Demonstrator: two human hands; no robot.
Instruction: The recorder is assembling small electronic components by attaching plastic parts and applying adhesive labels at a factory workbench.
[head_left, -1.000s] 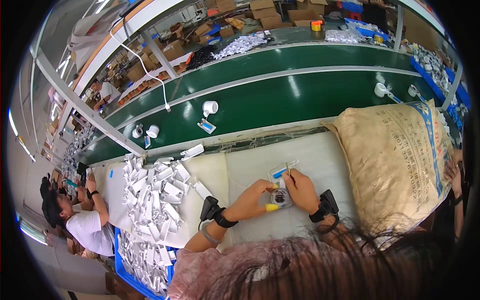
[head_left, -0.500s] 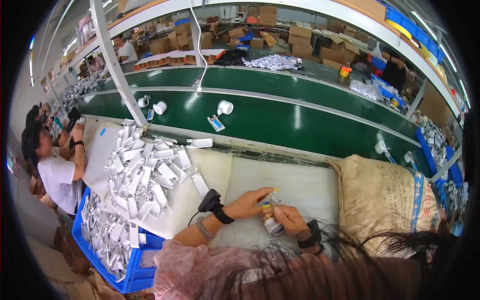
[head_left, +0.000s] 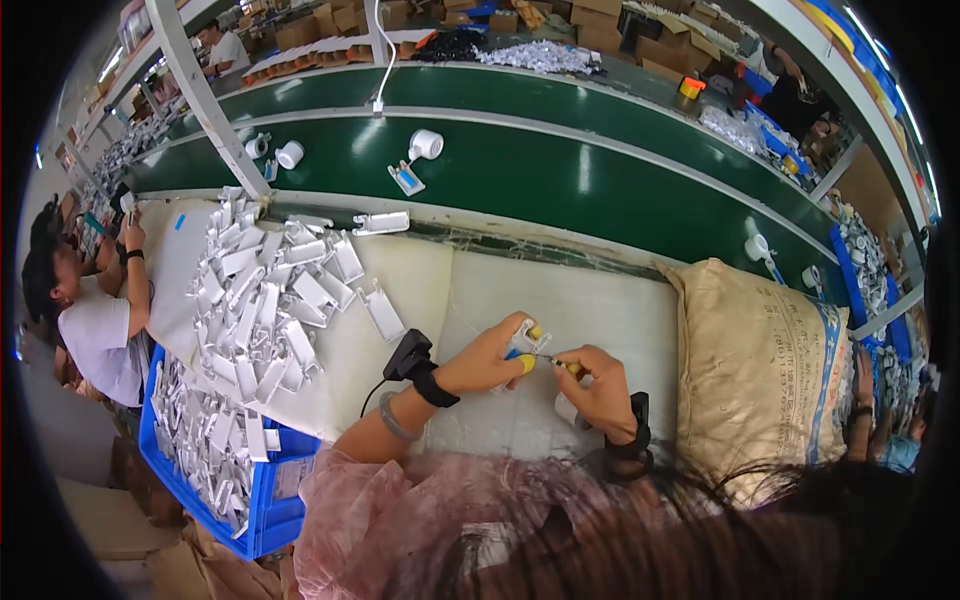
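Observation:
My left hand [head_left: 490, 358], with yellow covers on its thumb and a fingertip, is closed on a white plastic bracket [head_left: 531, 341] that shows a patch of blue. Just to the right, my right hand [head_left: 602, 392] pinches a small, thin, dark piece [head_left: 546, 357] that reaches toward the bracket; its kind is too small to make out. Below the right fingers sits a white round part [head_left: 567, 407], partly covered by that hand. Both hands are over the pale work surface [head_left: 470, 300].
White plastic brackets [head_left: 270, 300] lie heaped on the left, above a full blue bin [head_left: 262, 525]. A green conveyor [head_left: 500, 180] carries white round parts. On the right stands a tan sack [head_left: 755, 370]. Another person [head_left: 100, 320] works at the far left.
The whole view has shifted, so the scene sits higher. My hands have turned; the bracket now shows in the left fingers, and the white round part hangs lower under the right hand.

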